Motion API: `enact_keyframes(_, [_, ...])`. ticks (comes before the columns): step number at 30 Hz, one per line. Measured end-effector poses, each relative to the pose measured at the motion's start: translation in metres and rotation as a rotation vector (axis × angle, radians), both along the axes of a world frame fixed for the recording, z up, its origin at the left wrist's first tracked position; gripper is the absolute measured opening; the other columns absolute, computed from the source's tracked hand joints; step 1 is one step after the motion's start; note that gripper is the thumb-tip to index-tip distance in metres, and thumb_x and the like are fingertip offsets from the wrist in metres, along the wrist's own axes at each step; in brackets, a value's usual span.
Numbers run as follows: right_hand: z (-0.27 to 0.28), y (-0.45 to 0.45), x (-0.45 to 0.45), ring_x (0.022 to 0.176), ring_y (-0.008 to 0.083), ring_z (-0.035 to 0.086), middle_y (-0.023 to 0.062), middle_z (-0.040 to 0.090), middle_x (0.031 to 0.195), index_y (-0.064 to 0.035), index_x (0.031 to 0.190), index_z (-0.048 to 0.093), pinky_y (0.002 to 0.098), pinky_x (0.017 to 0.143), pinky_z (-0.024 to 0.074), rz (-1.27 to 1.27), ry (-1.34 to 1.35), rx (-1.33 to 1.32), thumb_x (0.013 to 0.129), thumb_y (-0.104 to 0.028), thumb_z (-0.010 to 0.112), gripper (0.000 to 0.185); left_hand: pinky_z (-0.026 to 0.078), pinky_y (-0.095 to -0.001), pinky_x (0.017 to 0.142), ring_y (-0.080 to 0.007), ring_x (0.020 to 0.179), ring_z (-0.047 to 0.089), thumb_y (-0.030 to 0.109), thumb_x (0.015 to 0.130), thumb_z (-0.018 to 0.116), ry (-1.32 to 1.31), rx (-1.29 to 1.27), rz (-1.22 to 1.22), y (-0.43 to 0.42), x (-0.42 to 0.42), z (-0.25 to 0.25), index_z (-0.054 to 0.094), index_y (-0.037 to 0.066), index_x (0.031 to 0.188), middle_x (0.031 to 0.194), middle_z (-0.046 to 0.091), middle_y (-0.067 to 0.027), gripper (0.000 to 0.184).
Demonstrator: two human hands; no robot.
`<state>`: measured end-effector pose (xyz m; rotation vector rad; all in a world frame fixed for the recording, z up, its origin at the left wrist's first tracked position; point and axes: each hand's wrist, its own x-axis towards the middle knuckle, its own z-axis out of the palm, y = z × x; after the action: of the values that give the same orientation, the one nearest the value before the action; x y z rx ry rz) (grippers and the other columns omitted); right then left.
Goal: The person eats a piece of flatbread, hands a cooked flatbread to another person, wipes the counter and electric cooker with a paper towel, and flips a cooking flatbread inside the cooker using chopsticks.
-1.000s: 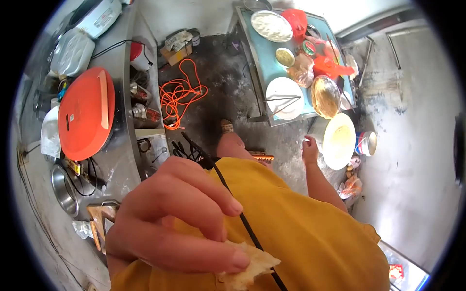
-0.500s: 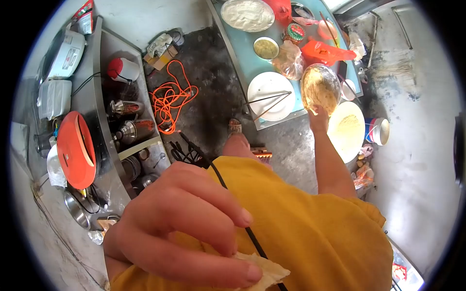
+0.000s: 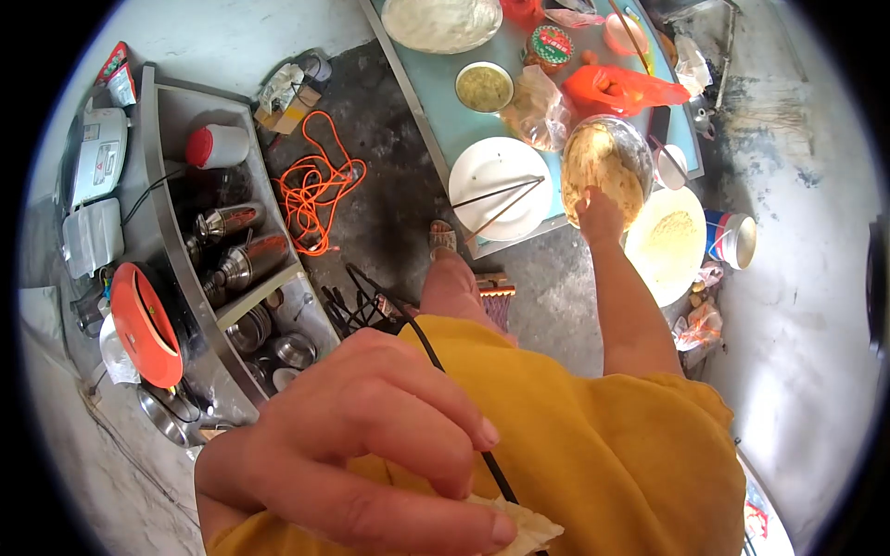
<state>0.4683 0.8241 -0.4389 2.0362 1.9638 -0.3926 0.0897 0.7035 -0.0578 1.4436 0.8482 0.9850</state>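
Observation:
Close to the camera, at the lower left, my left hand [image 3: 371, 435] pinches a torn piece of flatbread [image 3: 536, 532] between thumb and fingers, in front of the yellow shirt. My right arm stretches out to the table, where my right hand [image 3: 601, 218] is closed at the near edge of the browned flatbread [image 3: 603, 157]. That flatbread lies in a metal bowl [image 3: 640, 139]; the fingertips are partly hidden against it. A white plate [image 3: 477, 176] with a pair of dark chopsticks [image 3: 514, 201] across it is left of the bowl.
The table [image 3: 422, 97] also bears a bowl of greenish food [image 3: 484, 88], a clear plastic bag [image 3: 538, 107], a red bag [image 3: 621, 90] and a lidded jar [image 3: 549, 48]. A wide basin with pale powder [image 3: 654, 273] is at right. An orange cord [image 3: 320, 185] lies on the floor beside the metal shelf [image 3: 181, 236].
My right hand has moved slightly left and further over the flatbread in the bowl. The view has shifted a little; my left hand still holds its flatbread piece.

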Motion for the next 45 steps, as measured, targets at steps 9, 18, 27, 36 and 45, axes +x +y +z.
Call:
enact_keyframes(9, [-0.002,0.024,0.047,0.098,0.0434,0.063,0.0224,0.067,0.097,-0.0152,0.115,0.062,0.0509,0.086,0.0494,-0.243,0.115,0.184,0.093,-0.031,0.051,0.030,0.038,-0.0328,0.079,-0.0182,0.088,0.064,0.030,0.092,0.065,-0.028,-0.016,0.064,0.002,0.016,0.003,0.076,0.021,0.083,0.087,0.057,0.0035,0.017])
enact_keyframes(18, [0.088,0.023,0.155,0.094,0.0101,0.058,0.0029,0.064,0.106,0.0004,0.121,0.059,0.0252,0.081,0.0466,-0.649,1.140,0.400,0.098,-0.015,0.056,0.028,0.038,-0.0311,0.076,-0.0177,0.087,0.063,0.029,0.094,0.063,-0.135,0.017,0.015,-0.009,0.029,0.010,0.076,0.021,0.085,0.088,0.057,0.0031,0.018])
enact_keyframes(27, [0.170,-0.078,0.166,0.107,0.0229,0.063,0.0124,0.061,0.120,0.0033,0.130,0.051,0.0333,0.090,0.0530,-1.124,1.402,0.648,0.098,-0.011,0.053,0.036,0.040,-0.0290,0.073,-0.0179,0.086,0.065,0.019,0.090,0.068,-0.356,0.324,-0.221,-0.032,0.037,0.011,0.076,0.020,0.087,0.094,0.060,0.0020,0.009])
enact_keyframes(36, [0.213,-0.239,0.223,0.096,0.0179,0.064,0.0082,0.065,0.111,0.0015,0.122,0.058,0.0304,0.083,0.0525,-1.106,1.164,0.778,0.098,-0.012,0.052,0.028,0.043,-0.0293,0.071,-0.0190,0.082,0.066,0.015,0.088,0.069,-0.585,0.284,-0.330,-0.087,0.009,0.023,0.076,0.016,0.085,0.094,0.066,-0.0016,0.008])
enact_keyframes(45, [0.256,-0.345,0.172,0.096,0.0176,0.065,0.0088,0.065,0.111,0.0020,0.124,0.057,0.0308,0.083,0.0535,-1.083,1.223,0.568,0.099,-0.012,0.052,0.029,0.044,-0.0270,0.067,-0.0196,0.081,0.064,0.018,0.084,0.073,-0.514,0.472,-0.328,-0.161,-0.035,0.044,0.073,0.015,0.087,0.089,0.066,-0.0034,0.004])
